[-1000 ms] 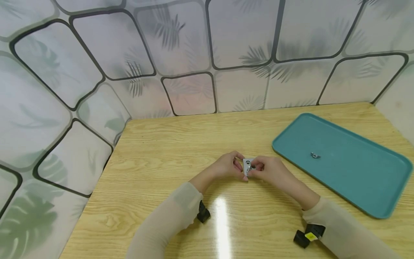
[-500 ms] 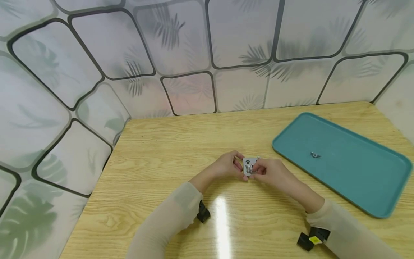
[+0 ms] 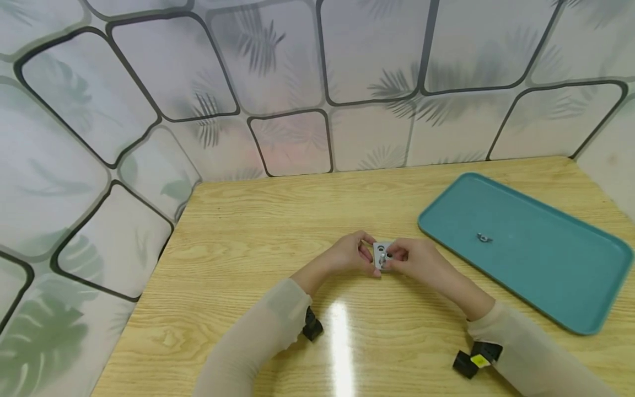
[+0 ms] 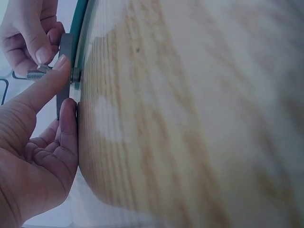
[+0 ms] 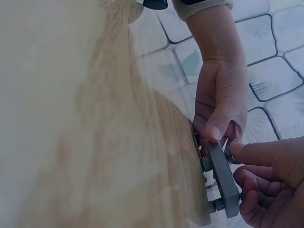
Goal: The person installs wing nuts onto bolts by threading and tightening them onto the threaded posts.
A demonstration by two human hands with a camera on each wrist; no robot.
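Note:
My left hand (image 3: 347, 255) grips the left edge of a small grey metal plate (image 3: 376, 263) between thumb and fingers. The plate has round holes, and it stands edge-on in the right wrist view, with bolt heads (image 5: 205, 164) along its underside. A threaded bolt (image 4: 34, 75) sticks up through the plate in the left wrist view. On that bolt sits a small silver wing nut (image 4: 43, 68), pinched by the thumb and fingers of my right hand (image 3: 419, 260). These fingers partly cover the nut and the plate's right side.
A teal tray (image 3: 536, 259) lies at the right of the wooden table (image 3: 258, 220). Another wing nut (image 3: 483, 237) rests in it, toward its left side. A patterned wall covering (image 3: 288, 143) rises behind the table's back edge.
My right hand shifts slightly right and back, its fingers moving round the wing nut on the bolt. My left hand and the plate stay in place.

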